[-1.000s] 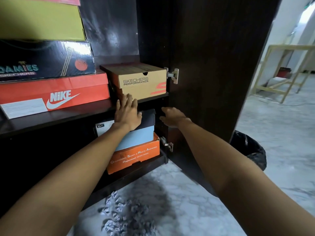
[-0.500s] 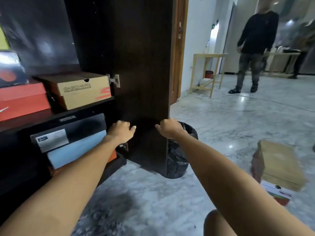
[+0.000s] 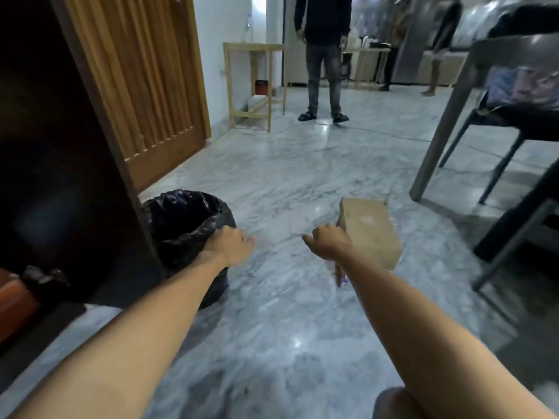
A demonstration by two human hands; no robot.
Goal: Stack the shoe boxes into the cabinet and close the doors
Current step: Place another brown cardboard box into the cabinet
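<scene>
Head view looks out over a grey marble floor [image 3: 287,313] with both bare arms stretched forward and nothing carried. A plain brown cardboard shoe box [image 3: 370,231] lies closed on the floor just beyond the right hand [image 3: 328,241], a little ahead and to that hand's right, with its long axis running away from the person and slightly rightward. The right hand's fingers are loosely curled with the thumb pointing left; they hold nothing, and the knuckles overlap the box's near left corner in the picture, though contact cannot be confirmed. The left hand [image 3: 231,244] hovers in front of a bin lined with a black bag [image 3: 181,219], fingers loosely bent and empty, well apart from the box. The dark cabinet door [image 3: 69,164] stands open at the left edge. By this layout the right hand is clearly nearer; the left would have to cross rightward to take the box's other long side.
</scene>
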